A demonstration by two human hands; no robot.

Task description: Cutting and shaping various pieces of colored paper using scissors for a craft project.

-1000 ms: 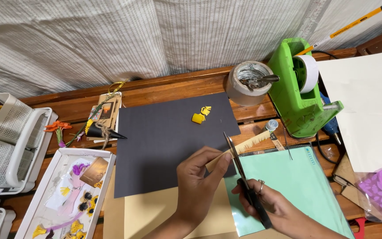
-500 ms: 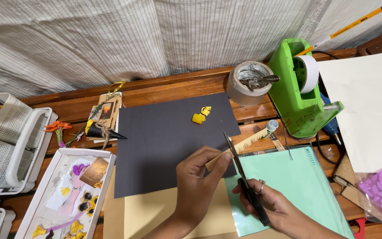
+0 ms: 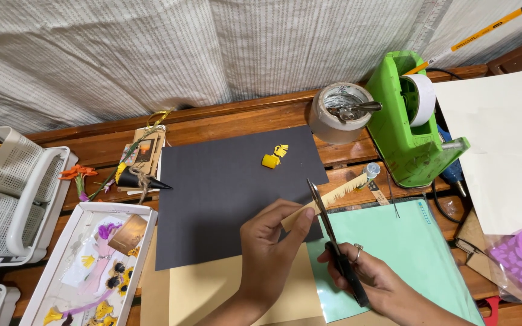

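2 hands | left (image 3: 273,241) pinches 1 paper strip (image 3: 333,198) (fringed) | right (image 3: 367,278) grips 1 scissors (image 3: 333,238)

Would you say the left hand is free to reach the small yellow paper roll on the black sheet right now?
Probably not at once: the left hand is pinching a fringed tan paper strip that the scissors in the right hand are cutting. The way to the small yellow paper roll across the black sheet looks unobstructed.

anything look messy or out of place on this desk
Nothing is spilled or damaged. The only strays are small yellow paper pieces lying loose on the black sheet, apart from the tray of similar bits.
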